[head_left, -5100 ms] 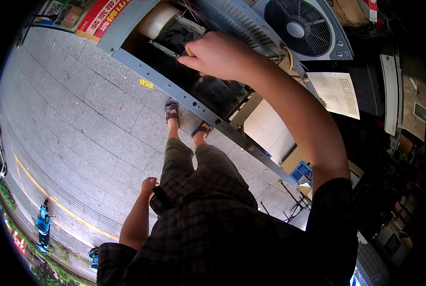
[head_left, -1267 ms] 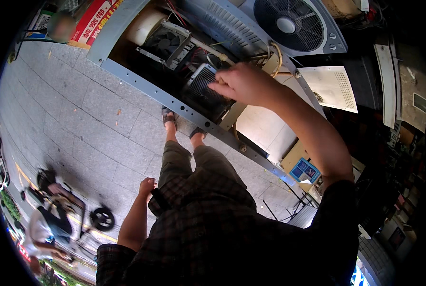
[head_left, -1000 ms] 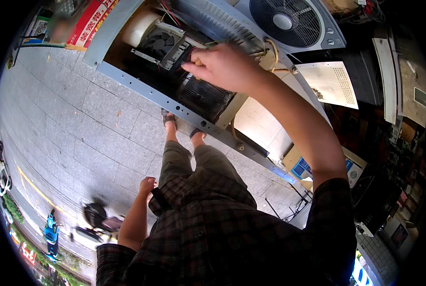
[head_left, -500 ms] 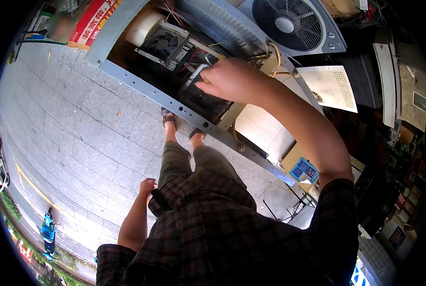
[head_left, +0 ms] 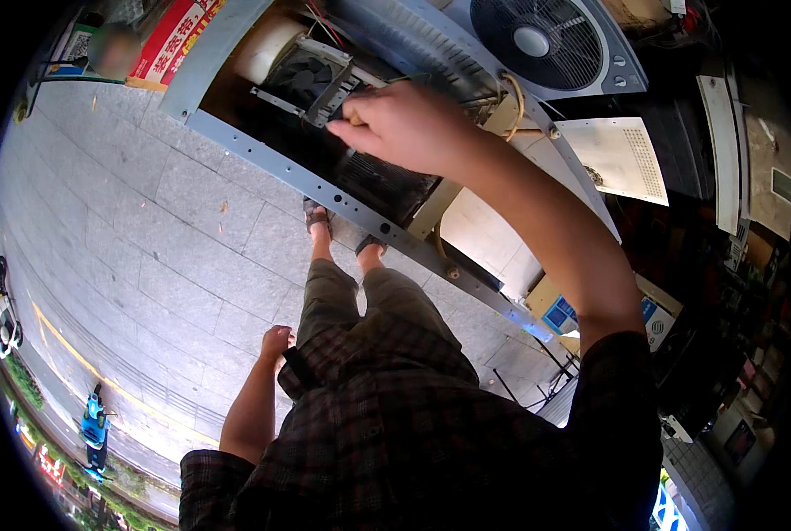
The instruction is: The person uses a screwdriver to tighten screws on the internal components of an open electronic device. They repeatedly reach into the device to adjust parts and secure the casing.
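Observation:
An open grey metal cabinet (head_left: pixel 236 140) lies across the top of the view. My right hand (head_left: pixel 378 124) is inside its opening beside a metal bracket (head_left: pixel 318 111) with a small black fan (head_left: pixel 307 75), fingers pinched on something small that I cannot make out. Below the hand is a finned radiator (head_left: pixel 373 177), partly hidden. A white cylinder (head_left: pixel 267 49) sits left of the fan, with red wires above. My left hand (head_left: pixel 277 343) hangs by my left thigh, fingers curled, contents hidden.
A grey box fan (head_left: pixel 572 44) stands at upper right, above a loose perforated white panel (head_left: pixel 625 159). Cluttered shelves and cardboard (head_left: pixel 555 310) fill the right. A red sign (head_left: pixel 179 44) is at top left, a blue scooter (head_left: pixel 95 425) by the road at lower left.
My right hand has moved up and left from over the radiator toward the fan bracket. A rider and bike seen earlier at lower left are gone. My left hand stays by my thigh.

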The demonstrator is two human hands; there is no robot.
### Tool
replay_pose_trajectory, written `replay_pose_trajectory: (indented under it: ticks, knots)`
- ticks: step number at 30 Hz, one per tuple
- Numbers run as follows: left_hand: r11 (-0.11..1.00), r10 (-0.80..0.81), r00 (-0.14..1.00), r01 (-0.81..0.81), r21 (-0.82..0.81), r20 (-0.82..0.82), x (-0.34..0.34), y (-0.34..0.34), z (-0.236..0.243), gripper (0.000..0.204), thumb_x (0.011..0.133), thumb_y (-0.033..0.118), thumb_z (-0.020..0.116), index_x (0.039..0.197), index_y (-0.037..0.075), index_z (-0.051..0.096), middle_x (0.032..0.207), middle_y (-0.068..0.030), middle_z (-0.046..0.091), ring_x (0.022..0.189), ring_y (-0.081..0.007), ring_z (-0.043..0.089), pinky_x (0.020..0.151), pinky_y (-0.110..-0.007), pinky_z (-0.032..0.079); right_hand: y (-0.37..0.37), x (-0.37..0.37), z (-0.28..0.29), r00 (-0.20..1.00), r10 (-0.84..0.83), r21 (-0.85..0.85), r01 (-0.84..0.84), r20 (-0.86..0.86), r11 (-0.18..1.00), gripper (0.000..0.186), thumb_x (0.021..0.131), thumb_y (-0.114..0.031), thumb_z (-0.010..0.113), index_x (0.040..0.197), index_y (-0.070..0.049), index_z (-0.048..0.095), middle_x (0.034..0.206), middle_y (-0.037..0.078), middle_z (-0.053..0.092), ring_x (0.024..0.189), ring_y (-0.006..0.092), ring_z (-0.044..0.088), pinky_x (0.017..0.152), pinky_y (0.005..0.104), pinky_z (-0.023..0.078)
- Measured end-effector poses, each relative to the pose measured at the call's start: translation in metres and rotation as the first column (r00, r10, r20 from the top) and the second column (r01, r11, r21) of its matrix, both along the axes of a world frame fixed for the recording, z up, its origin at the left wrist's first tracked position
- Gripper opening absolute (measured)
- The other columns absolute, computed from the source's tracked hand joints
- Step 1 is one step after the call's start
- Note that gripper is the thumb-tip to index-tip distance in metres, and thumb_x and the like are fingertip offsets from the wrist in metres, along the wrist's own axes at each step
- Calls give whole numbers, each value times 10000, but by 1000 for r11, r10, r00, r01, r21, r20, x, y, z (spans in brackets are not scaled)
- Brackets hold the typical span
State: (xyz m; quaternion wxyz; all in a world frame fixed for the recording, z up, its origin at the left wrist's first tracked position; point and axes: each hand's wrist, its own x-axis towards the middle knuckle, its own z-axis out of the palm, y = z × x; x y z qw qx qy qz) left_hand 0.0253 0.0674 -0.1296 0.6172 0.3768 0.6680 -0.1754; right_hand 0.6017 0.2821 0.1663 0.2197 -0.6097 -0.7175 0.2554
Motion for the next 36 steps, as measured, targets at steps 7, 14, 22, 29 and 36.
replay_pose_trajectory:
  ticks: [7, 14, 22, 29, 36]
  knots:
    - [999, -54, 998, 54, -6, -39, 1, -3, -3, 328, 949, 215, 557, 1138, -3, 714, 934, -141, 746, 794, -225, 709, 732, -362, 581, -9, 3, -10, 982, 139, -162, -117, 130, 980, 353, 979, -321, 687, 798, -19, 660, 639, 162, 654, 634, 369, 678, 603, 434, 527]
    - [1000, 4, 1000, -4, 11, 12, -4, -4, -2, 343, 948, 228, 565, 1151, -3, 717, 909, -144, 751, 794, -227, 712, 726, -362, 581, 17, -4, -4, 999, 34, -13, -34, 21, 999, 362, 1001, -338, 653, 819, -26, 669, 725, 143, 716, 701, 338, 715, 622, 415, 539]
    - [998, -58, 998, 58, -1, -24, 0, -4, -1, 388, 940, 272, 561, 1160, -6, 720, 915, -145, 760, 820, -236, 719, 740, -375, 581, 15, -10, -2, 982, 107, -69, -97, 154, 993, 348, 994, -347, 655, 836, -38, 678, 751, 189, 688, 737, 374, 702, 656, 447, 548]
    - [995, -99, 995, 100, 13, -31, 2, -3, -7, 406, 921, 271, 540, 1169, 11, 730, 945, -147, 771, 829, -242, 727, 766, -383, 580, 10, -10, -10, 973, 153, -38, -148, 170, 988, 350, 987, -349, 671, 830, -36, 671, 727, 172, 682, 708, 373, 689, 642, 451, 541]
    - [992, -111, 994, 110, 64, 14, -20, -12, -26, 430, 925, 294, 525, 1171, 6, 730, 955, -153, 781, 815, -243, 745, 765, -371, 587, 13, -10, -7, 996, 70, 65, -73, 53, 995, 340, 984, -335, 681, 826, -37, 643, 685, 157, 655, 672, 373, 668, 611, 448, 519]
